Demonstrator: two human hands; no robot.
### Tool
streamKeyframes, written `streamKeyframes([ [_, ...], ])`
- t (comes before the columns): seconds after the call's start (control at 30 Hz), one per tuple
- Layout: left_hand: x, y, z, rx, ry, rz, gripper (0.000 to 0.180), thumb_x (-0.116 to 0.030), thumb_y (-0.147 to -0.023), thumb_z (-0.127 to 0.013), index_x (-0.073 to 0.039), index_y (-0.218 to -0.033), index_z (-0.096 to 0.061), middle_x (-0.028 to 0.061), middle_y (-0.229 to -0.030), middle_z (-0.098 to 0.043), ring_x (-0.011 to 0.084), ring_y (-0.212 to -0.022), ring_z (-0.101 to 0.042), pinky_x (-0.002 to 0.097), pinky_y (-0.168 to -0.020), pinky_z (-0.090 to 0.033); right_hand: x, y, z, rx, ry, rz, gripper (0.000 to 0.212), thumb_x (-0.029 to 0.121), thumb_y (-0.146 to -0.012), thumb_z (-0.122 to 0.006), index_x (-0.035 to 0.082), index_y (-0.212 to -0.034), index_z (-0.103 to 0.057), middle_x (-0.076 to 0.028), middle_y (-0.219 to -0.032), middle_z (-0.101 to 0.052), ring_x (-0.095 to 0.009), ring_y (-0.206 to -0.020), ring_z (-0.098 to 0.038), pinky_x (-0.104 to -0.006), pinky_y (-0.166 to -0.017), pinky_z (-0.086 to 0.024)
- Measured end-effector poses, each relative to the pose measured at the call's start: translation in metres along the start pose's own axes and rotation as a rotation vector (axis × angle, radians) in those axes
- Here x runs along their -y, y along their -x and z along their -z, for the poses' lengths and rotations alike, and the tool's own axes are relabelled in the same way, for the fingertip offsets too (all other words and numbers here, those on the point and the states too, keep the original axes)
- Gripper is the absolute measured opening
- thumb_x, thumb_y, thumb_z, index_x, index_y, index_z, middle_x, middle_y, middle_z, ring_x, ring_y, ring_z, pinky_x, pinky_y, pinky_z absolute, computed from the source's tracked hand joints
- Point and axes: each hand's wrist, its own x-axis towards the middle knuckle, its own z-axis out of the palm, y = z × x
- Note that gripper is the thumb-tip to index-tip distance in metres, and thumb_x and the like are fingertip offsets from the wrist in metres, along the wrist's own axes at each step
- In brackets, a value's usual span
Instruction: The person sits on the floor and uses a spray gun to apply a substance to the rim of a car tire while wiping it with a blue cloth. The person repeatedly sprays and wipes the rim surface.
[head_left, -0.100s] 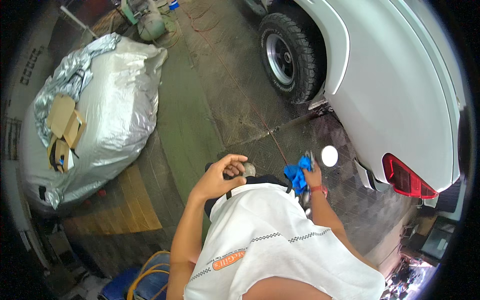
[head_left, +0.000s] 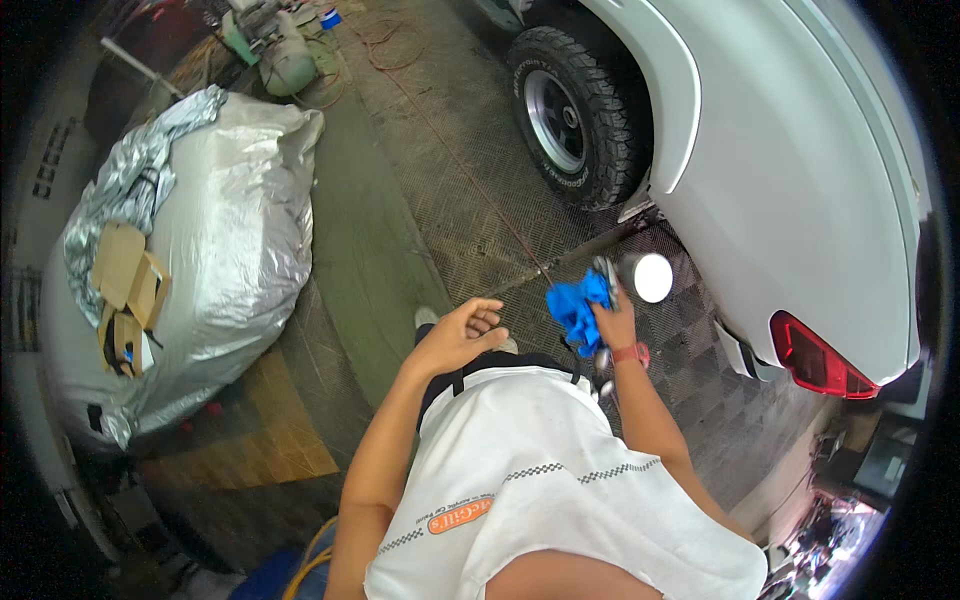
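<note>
My right hand (head_left: 615,322) is closed around what looks like a spray gun (head_left: 605,280), with a bunched blue cloth (head_left: 577,308) pressed against it. A grey cup (head_left: 650,278) with a round white top sits just beyond my fingers and seems joined to the gun. The gun's grip is mostly hidden by the cloth and my palm. My left hand (head_left: 462,335) hovers in front of my waist, fingers loosely bent and apart, with nothing in it. To the right stands a white vehicle (head_left: 780,150) with a red tail light (head_left: 815,355).
A thin reddish hose (head_left: 470,175) runs along the floor from near a green compressor (head_left: 288,60) toward my right hand. At left, a silver-covered bulky shape (head_left: 245,200) carries open cardboard boxes (head_left: 130,275). A large tyre (head_left: 570,115) is ahead on the right.
My right hand has risen a little in the picture with the spray gun, cup and cloth. The cup has tilted, showing its side. My left hand has shifted slightly right and forward.
</note>
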Motion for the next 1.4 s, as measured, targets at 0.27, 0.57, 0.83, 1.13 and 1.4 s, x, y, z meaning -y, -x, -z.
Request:
streamKeyframes([
  [0.27,-0.002,-0.174,0.102,0.406,0.755,0.087,0.102,-0.070,-0.102,-0.061,-0.007,-0.171,-0.021,0.0122,-0.167,-0.045,0.0263,-0.151,-0.048,0.0544,-0.119,-0.049,0.208,-0.141,-0.130,0.130,-0.144,0.291,0.089,0.002,-0.082,-0.078,0.018,-0.165,-0.050,-0.018,-0.160,-0.058,-0.036,-0.149,-0.054,-0.0429,-0.123,-0.041],
  [0.57,0.012,-0.275,0.267,0.601,0.475,0.364,0.094,-0.075,-0.093,-0.071,-0.018,-0.162,-0.043,0.0037,-0.147,-0.064,0.0164,-0.123,-0.067,0.0345,-0.090,-0.058,0.279,-0.248,-0.179,0.252,0.031,0.114,0.106,0.031,-0.087,-0.086,0.019,-0.175,-0.028,-0.022,-0.175,-0.035,-0.041,-0.164,-0.029,-0.0457,-0.132,-0.026],
  [0.83,0.014,-0.371,0.331,0.212,0.742,0.454,0.038,-0.032,-0.101,-0.077,-0.009,-0.129,-0.069,0.0075,-0.121,-0.074,0.0201,-0.109,-0.072,0.0380,-0.086,-0.062,0.235,-0.315,-0.211,-0.098,-0.002,0.011,0.090,0.051,-0.100,-0.076,0.012,-0.172,-0.037,-0.022,-0.166,-0.050,-0.034,-0.153,-0.047,-0.0454,-0.127,-0.034],
  [1.13,-0.044,-0.460,0.440,-0.080,0.291,0.436,0.053,-0.008,-0.090,-0.078,-0.018,-0.139,-0.064,0.0015,-0.118,-0.070,0.0156,-0.099,-0.068,0.0343,-0.076,-0.061,0.184,-0.413,-0.213,-0.311,-0.321,-0.349,0.060,0.043,-0.114,-0.055,0.012,-0.165,-0.049,-0.016,-0.115,-0.073,-0.026,-0.110,-0.069,-0.0399,-0.101,-0.053],
  [1.4,-0.013,-0.600,0.454,0.286,0.200,0.826,0.057,-0.053,-0.097,-0.081,-0.008,-0.129,-0.066,0.0027,-0.103,-0.073,0.0159,-0.084,-0.069,0.0328,-0.070,-0.058,0.163,-0.459,-0.236,-0.580,0.156,-0.261,0.060,0.043,-0.114,-0.057,0.014,-0.166,-0.049,-0.024,-0.145,-0.066,-0.029,-0.124,-0.074,-0.0427,-0.106,-0.054],
])
